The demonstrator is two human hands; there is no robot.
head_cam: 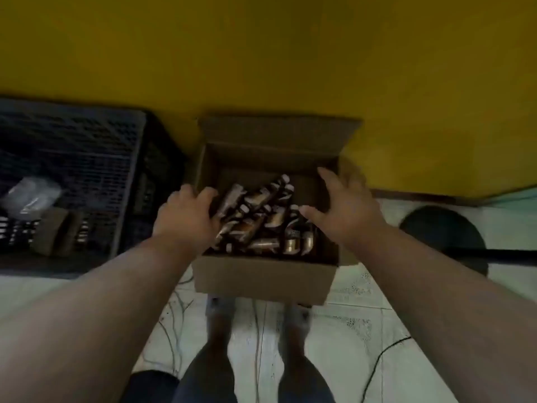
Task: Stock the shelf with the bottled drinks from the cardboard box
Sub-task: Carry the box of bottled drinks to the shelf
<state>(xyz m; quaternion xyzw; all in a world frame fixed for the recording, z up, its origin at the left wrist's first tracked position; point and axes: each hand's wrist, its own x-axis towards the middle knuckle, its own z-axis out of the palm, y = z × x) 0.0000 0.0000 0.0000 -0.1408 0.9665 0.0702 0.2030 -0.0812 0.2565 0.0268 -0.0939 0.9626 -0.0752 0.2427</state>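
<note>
An open cardboard box point(263, 282) stands on the floor against a yellow wall, right in front of my feet. Several brown bottled drinks point(255, 225) with white caps lie jumbled inside it. My left hand point(186, 218) hovers over the box's left rim, fingers curled down toward the bottles, holding nothing that I can see. My right hand point(344, 210) is spread over the box's right side, fingers apart, thumb pointing at the bottles. The frame is blurred. No shelf is in view.
A dark plastic crate point(87, 158) sits left of the box with a clear plastic bag point(30, 196) and a small carton point(56, 231) on it. A black round object point(444, 228) and a dark bar point(494, 254) lie at right. A thin cable point(380, 362) runs over the white tiled floor.
</note>
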